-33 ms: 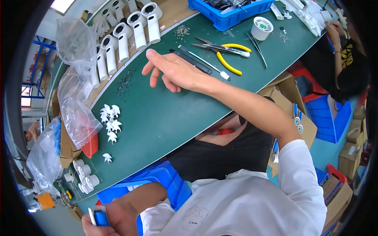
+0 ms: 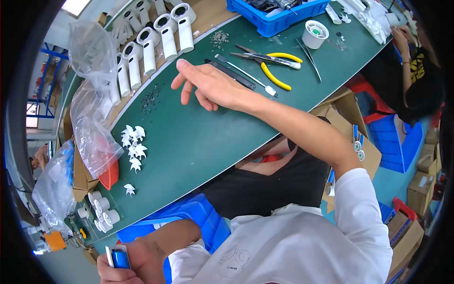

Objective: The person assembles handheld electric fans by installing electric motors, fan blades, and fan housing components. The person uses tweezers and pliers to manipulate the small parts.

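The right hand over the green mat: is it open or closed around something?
Open: the right hand holds nothing, fingers spread above the green mat.
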`<control>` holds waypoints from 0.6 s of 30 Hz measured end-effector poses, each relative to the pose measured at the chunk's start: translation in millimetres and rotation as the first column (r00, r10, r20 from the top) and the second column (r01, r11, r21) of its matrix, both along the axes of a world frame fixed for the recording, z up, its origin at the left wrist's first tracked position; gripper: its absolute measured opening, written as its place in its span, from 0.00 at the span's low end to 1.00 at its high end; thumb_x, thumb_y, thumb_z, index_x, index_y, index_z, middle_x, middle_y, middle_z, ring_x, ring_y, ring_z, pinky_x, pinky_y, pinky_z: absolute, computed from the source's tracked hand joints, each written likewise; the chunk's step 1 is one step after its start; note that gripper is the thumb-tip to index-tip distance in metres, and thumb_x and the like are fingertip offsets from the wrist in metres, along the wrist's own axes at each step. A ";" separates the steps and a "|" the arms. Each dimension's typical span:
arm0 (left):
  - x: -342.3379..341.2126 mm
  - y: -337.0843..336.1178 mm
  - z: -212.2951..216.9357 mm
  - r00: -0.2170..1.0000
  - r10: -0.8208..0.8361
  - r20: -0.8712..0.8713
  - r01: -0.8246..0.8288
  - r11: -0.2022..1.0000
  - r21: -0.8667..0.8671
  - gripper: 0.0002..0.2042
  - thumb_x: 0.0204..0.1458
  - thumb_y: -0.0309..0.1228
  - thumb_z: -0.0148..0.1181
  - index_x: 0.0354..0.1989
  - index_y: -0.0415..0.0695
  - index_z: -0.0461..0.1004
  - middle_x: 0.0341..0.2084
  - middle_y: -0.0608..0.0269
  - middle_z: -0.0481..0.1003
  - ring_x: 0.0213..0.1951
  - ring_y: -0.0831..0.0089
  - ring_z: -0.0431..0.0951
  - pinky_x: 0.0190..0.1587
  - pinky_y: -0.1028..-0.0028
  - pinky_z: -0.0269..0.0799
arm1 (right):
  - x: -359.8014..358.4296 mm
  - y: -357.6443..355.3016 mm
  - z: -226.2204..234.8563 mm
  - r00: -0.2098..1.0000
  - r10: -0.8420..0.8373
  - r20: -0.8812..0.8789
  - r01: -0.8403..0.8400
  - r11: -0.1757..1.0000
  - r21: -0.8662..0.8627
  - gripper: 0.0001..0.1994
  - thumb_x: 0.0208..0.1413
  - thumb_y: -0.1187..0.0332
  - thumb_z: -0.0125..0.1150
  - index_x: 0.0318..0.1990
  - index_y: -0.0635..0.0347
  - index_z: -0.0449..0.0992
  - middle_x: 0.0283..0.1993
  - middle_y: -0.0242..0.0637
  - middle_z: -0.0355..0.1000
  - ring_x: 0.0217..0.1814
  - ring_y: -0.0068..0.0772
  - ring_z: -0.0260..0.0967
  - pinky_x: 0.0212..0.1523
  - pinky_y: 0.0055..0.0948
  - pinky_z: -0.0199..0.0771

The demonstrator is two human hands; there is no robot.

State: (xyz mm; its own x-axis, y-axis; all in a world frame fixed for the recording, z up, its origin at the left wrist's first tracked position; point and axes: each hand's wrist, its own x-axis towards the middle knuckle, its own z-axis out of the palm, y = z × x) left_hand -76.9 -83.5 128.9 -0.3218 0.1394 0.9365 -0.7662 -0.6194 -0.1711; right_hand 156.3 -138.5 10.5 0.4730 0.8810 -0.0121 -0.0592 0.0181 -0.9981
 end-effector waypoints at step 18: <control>-34.9 15.3 -8.6 0.877 0.402 -0.265 -0.463 0.853 -0.240 0.11 0.57 0.34 0.52 0.23 0.56 0.60 0.13 0.73 0.53 0.15 0.82 0.55 0.22 0.79 0.53 | -0.7 2.6 0.0 0.997 -0.030 0.076 0.027 0.998 0.049 0.38 0.63 0.37 0.33 0.45 0.70 0.75 0.28 0.37 0.74 0.14 0.22 0.59 0.16 0.26 0.60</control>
